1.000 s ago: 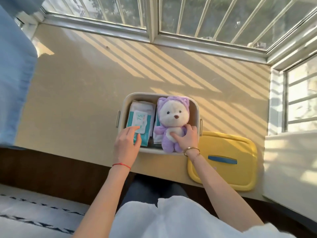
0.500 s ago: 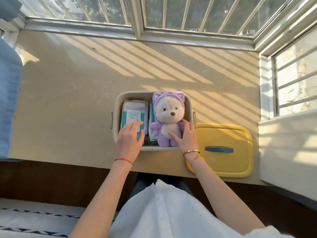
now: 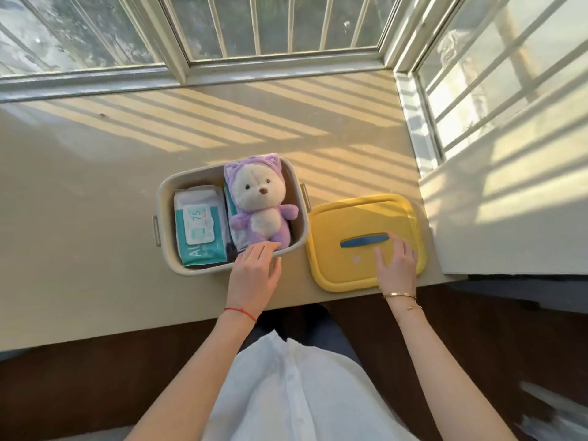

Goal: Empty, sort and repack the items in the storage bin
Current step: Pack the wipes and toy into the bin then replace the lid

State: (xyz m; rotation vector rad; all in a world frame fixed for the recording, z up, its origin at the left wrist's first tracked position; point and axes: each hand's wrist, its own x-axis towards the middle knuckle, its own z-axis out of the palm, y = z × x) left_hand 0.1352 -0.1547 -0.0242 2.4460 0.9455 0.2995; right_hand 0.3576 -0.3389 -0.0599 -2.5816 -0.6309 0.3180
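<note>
A: Head view, count by item?
B: One storage bin, beige, on the surface. Inside it: one purple plush bear on the bin's right half and one teal wipes pack on its left half; a second pack shows partly under the bear. One yellow lid with one blue handle, flat just right of the bin.
A: Hands against the bin?
B: Two. Left hand at the bin's near rim, fingers relaxed, tips at the bear's foot, gripping nothing. Right hand right of the bin, spread flat on the lid, fingertips by the handle, not curled round it.
</note>
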